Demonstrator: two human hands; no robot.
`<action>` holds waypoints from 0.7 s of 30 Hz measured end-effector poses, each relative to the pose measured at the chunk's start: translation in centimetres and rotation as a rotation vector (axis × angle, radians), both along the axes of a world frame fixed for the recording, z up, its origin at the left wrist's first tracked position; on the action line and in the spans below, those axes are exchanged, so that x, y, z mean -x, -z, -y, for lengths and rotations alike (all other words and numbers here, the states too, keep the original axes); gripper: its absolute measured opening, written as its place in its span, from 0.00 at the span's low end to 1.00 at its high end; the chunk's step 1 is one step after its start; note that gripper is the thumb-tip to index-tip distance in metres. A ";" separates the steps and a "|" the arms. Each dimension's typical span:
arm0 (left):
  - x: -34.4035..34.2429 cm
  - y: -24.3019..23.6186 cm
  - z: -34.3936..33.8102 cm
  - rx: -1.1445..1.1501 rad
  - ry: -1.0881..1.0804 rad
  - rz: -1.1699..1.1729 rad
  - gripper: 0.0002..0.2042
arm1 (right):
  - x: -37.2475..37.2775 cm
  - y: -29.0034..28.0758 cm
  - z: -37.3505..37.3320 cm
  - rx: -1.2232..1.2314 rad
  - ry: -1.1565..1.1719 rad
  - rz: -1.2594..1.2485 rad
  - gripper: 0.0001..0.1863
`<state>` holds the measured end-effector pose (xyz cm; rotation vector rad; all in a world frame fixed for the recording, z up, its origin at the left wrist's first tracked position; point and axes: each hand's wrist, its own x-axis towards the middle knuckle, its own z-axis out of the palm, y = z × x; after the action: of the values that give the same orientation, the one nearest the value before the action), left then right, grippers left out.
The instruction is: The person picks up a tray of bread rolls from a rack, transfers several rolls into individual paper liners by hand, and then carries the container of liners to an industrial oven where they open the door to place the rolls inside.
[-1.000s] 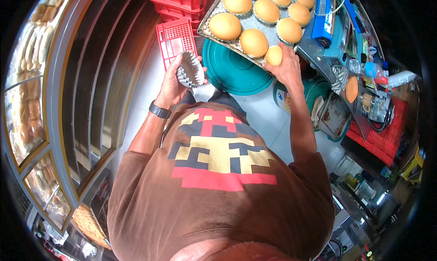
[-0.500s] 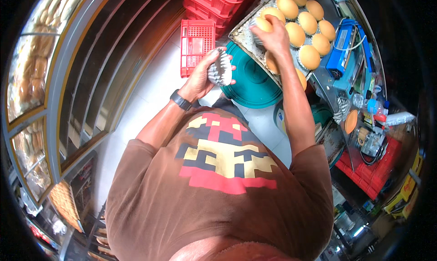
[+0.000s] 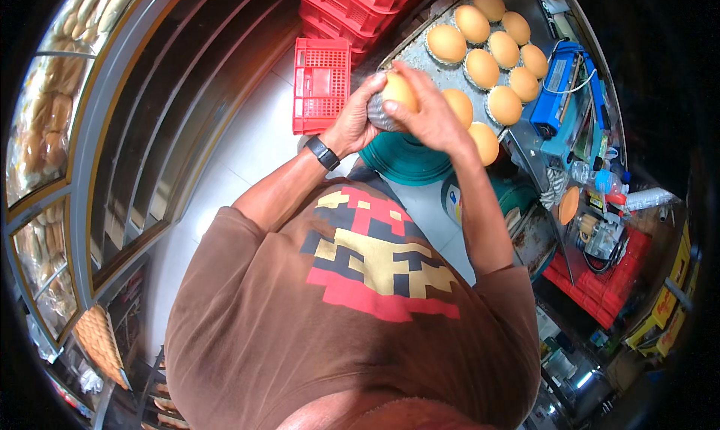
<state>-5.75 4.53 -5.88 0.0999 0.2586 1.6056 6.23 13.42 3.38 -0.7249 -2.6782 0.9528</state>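
Observation:
My left hand, with a dark band at its wrist, is wrapped around silvery fluted baking cups. Against their open end is a round golden bun. My right hand grips this bun from the right, thumb and fingers around it, slightly blurred. How far the bun sits inside the cups is hidden by my fingers. Just beyond, a metal baking tray carries several more golden buns in fluted cups. Two of them lie close to my right wrist.
Red plastic crates stand stacked ahead on the left. A round green lid is below my hands. Glass display shelves with bread line the left. To the right are a blue device, a bottle and a red crate.
My right hand has lifted a bun off the tray's near left corner and brought it to the cups in my left hand. My left hand has shifted slightly right.

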 end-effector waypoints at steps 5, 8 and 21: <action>-0.1 -0.7 0.0 -0.048 -0.006 -0.138 0.22 | -1.0 0.1 1.5 0.175 0.089 -0.157 0.35; 0.0 -1.0 -0.5 -0.013 -0.043 -0.183 0.21 | -1.3 0.7 1.2 0.304 0.190 -0.289 0.31; 4.0 -3.0 1.7 -0.189 0.017 0.110 0.43 | 0.0 -1.3 -4.5 -0.134 0.317 -0.147 0.27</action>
<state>-9.78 2.87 -2.84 0.1582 0.0209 1.6105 6.24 17.92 4.70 -0.9714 -2.3795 0.7090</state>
